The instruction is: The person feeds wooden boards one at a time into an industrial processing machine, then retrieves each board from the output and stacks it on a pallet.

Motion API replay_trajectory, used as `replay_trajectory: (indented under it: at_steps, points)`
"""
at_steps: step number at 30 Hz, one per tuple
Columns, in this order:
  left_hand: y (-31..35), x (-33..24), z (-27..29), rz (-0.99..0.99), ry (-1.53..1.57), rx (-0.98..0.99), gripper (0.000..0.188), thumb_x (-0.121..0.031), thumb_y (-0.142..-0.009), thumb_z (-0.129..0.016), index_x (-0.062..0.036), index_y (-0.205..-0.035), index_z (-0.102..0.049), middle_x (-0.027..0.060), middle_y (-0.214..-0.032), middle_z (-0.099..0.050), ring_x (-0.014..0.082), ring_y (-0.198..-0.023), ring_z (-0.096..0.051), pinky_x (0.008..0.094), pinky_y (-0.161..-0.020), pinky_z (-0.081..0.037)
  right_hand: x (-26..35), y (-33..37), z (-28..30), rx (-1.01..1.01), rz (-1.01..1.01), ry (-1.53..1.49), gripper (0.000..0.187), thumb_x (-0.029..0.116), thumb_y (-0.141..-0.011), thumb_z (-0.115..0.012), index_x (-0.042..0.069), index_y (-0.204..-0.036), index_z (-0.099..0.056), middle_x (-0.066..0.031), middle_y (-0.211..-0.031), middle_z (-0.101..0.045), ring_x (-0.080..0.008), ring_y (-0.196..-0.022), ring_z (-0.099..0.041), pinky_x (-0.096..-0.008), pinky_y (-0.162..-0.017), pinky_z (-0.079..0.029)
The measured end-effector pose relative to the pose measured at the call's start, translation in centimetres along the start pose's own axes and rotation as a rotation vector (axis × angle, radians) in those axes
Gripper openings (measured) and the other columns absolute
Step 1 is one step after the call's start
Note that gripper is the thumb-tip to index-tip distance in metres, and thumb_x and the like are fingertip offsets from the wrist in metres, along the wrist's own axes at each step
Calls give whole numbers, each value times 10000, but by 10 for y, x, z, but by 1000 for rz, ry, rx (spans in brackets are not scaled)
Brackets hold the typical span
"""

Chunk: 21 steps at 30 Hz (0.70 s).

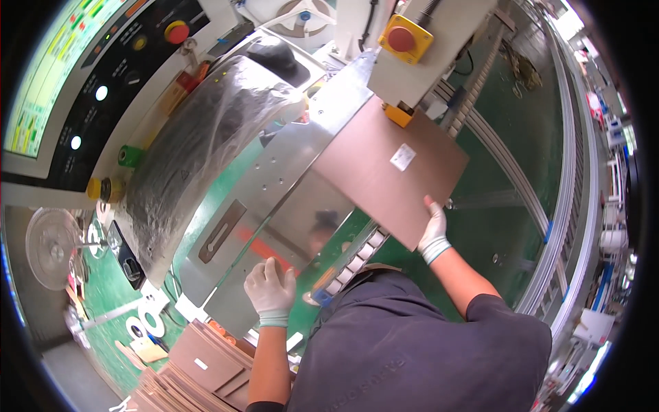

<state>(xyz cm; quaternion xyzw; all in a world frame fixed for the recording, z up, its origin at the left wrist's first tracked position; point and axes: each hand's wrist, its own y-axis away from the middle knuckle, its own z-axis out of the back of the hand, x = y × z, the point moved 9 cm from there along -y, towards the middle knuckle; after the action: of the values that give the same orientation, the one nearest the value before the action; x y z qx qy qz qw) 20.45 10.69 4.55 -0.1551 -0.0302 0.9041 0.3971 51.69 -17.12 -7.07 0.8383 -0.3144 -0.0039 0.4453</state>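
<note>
A flat brown board (391, 165) with a small white label (403, 157) lies at the right end of a machine's metal table (302, 213). My right hand (434, 230), in a pale glove with bare fingertips, grips the board's near right edge. Its thumb rests on top and the other fingers are hidden underneath. Over the near part of the metal table is my left hand (271, 288), also gloved. It holds nothing; its fingers are slightly bent and the thumb stands apart. The board's far edge reaches beneath a yellow block (398, 115) on the machine head.
Brown boards (206, 353) are stacked at the lower left. A roller strip (357, 261) runs along the table's near side. Emergency-stop buttons (401, 39) sit on the machine. Plastic film (206, 158) covers a dark part behind the table. Metal rails (566, 172) stand at right.
</note>
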Motion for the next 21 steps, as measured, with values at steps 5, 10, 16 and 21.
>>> replay_trajectory:
  at_steps: [5,10,16,21]
  points:
    - [-1,-3,3,9,-7,-18,521,-383,-821,-768,-119,-1244,-618,98,-1145,-609,326,-1028,-594,486,-887,-455,98,-36,-21,20,218,99,499,432,-1008,-592,56,-1335,-581,-141,-1326,-645,-348,-1183,-630,-499,-1052,-498]
    - [-4,-4,3,16,15,-26,479,-345,-830,-758,-120,-1226,-607,121,-1139,-604,357,-1042,-589,504,-896,-460,156,-32,-52,-33,546,197,569,468,-1055,-500,79,-1470,-488,-125,-1471,-549,-331,-1296,-566,-485,-1084,-473]
    - [-4,9,10,88,87,40,430,-356,-846,-709,-87,-1179,-667,153,-1112,-670,374,-1021,-642,501,-885,-505,153,-72,-27,-121,537,69,359,383,-1070,-516,99,-1264,-620,-32,-1230,-680,-191,-1084,-624,-336,-861,-538]
    - [50,32,26,145,274,-206,395,-233,-886,-687,-71,-1242,-631,180,-1282,-625,387,-1183,-597,505,-1007,-484,27,11,-70,-37,1103,852,182,146,-1014,-610,-10,-1094,-661,-68,-1061,-655,-126,-924,-613,-292,-824,-522]
